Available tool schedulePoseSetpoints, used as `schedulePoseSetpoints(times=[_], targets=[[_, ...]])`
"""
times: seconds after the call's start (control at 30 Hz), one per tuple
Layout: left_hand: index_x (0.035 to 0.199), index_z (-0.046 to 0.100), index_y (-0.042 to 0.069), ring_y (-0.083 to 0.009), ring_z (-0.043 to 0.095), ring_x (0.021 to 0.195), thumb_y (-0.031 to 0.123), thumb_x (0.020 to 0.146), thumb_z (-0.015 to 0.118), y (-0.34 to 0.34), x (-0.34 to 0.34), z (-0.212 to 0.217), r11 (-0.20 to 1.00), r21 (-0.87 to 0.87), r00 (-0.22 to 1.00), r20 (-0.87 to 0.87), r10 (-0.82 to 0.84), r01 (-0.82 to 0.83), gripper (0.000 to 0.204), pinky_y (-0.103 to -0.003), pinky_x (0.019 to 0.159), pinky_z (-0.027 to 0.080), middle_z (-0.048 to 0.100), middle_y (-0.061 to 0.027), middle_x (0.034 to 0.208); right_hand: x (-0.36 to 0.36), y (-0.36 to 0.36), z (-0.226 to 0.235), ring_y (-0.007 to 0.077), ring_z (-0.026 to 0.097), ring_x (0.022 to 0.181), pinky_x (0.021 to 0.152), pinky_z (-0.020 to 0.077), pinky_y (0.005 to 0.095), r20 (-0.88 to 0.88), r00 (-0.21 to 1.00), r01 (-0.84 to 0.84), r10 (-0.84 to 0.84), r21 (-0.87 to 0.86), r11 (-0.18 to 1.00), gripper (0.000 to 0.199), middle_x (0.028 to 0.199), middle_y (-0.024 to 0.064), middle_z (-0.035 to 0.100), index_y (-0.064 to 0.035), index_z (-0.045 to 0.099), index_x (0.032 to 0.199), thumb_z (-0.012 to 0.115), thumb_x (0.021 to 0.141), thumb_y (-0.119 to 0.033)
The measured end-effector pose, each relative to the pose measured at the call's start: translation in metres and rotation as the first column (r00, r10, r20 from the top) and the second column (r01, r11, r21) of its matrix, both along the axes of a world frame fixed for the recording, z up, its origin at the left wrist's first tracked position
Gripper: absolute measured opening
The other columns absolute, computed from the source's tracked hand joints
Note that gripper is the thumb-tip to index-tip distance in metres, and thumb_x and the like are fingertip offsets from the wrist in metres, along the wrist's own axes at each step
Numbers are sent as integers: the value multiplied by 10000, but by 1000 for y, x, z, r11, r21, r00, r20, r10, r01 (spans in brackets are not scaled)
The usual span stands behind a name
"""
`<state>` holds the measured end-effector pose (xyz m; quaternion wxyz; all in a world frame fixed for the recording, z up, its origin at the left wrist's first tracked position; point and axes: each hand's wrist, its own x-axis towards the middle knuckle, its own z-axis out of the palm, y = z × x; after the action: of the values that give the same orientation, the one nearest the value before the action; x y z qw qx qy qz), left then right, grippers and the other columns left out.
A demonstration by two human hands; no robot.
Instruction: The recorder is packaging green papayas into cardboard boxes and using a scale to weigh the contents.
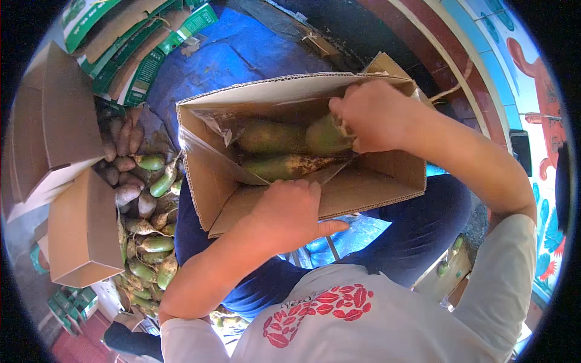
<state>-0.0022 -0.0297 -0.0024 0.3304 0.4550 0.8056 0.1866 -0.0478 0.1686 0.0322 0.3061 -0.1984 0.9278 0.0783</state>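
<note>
Radishes (272, 138) lie in open cardboard box (363, 198) between our knees, within clear plastic liner (218, 158). Our left hand (285, 209) pinches liner at near rim, thumb jutting out. Our right hand (370, 116) curls at right end of one radish; whether it grips root or plastic, we cannot tell. At our left, loose roots (158, 243) lie heaped beside brown cartons (83, 224).

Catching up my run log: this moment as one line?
left hand: holding clear plastic; right hand: at green radish, grip unclear; cardboard box: open, radishes inside; more radishes: piled left
</note>
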Motion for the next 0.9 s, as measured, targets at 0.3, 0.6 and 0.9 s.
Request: schedulePoseSetpoints(times=[0.3, 0.6, 0.9], targets=[[923, 564, -64, -296, 585, 850, 548, 754, 526, 5, 4, -1, 999, -38, 1000, -8, -26, 26, 636, -378, 742, 447, 596, -195, 881, -12, -23, -82, 271, 595, 913, 731, 486, 379, 543, 818, -397, 188, 299, 868, 432, 950, 114, 626, -45, 549, 1049, 625, 694, -278], [881, 550, -80, -358, 588, 782, 533, 722, 566, 2, 6, -5, 999, 30, 997, 66, -29, 27, 633, -411, 714, 472, 590, -237, 827, 3, -45, -101, 251, 592, 951, 750, 488, 371, 540, 830, -376, 141, 354, 857, 409, 1011, 92, 622, -75, 585, 1074, 640, 699, -228], [918, 564, -67, -353, 595, 775, 475, 724, 590, 2, -1, -3, 997, 8, 995, 65, -77, 77, 576, -409, 713, 484, 596, -224, 837, 21, -42, -142, 255, 619, 885, 683, 506, 347, 284, 959, -58, -21, 268, 962, 388, 939, 85, 641, -38, 593, 1035, 647, 681, -187]])
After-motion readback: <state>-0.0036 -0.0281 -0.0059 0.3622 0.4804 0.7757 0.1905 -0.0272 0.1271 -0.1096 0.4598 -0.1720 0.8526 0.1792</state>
